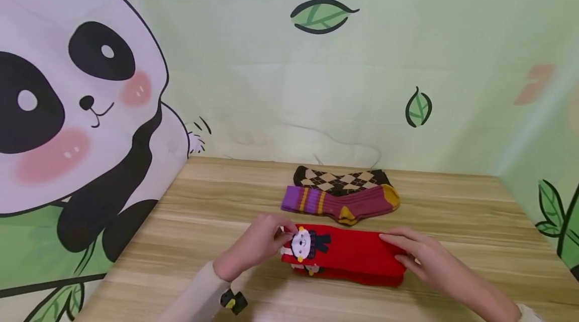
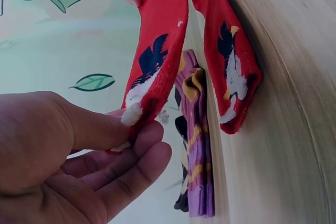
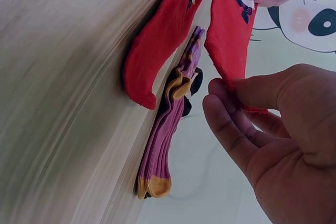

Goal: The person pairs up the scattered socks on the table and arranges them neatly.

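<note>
Both hands hold one red sock (image 1: 353, 249) stretched out between them, lifted off the table. My left hand (image 1: 260, 241) pinches its cuff end, beside a white animal face with a dark blue scarf. At the other end, my right hand (image 1: 418, 251) pinches the toe between thumb and fingers, as the right wrist view also shows. A second red sock (image 3: 163, 51) with a matching figure lies on the wood below; in the head view the held sock covers most of it.
Behind the red socks lies a purple and maroon pair of socks (image 1: 332, 204) with yellow bands, heels and toes. Farther back, black and tan argyle socks (image 1: 344, 181) lie on the wooden table (image 1: 217, 186). A panda-printed backdrop (image 1: 253, 76) rises along the table's edges.
</note>
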The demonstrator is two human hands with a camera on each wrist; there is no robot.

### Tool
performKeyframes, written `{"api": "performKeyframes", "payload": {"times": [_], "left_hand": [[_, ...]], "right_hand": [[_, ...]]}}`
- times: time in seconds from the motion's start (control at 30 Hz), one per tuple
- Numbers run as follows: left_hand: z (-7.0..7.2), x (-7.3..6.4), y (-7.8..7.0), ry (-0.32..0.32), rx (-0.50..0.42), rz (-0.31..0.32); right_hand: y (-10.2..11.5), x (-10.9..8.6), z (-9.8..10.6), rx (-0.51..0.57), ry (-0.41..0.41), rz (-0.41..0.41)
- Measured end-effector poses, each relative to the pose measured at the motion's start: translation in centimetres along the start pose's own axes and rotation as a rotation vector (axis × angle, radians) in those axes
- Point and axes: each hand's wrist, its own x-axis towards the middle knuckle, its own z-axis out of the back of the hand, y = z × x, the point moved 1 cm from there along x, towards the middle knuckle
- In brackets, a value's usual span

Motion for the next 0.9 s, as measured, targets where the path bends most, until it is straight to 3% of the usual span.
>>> {"api": "performKeyframes", "payload": {"times": [0.37, 0.6, 0.9], "left_hand": [[-0.7, 0.2, 1.0, 0.035, -0.002, 0.038], [-1.5, 0.4, 1.5, 0.060, 0.016, 0.039], [-2.2, 0.3, 1.9, 0.097, 0.030, 0.070]], "right_hand": [[-0.5, 0.6, -1.1, -0.018, 0.020, 0.031], [-1.1, 0.7, -2.0, 0.020, 0.097, -0.004], [-1.4, 0.4, -3.1, 0.030, 0.110, 0.002]]}}
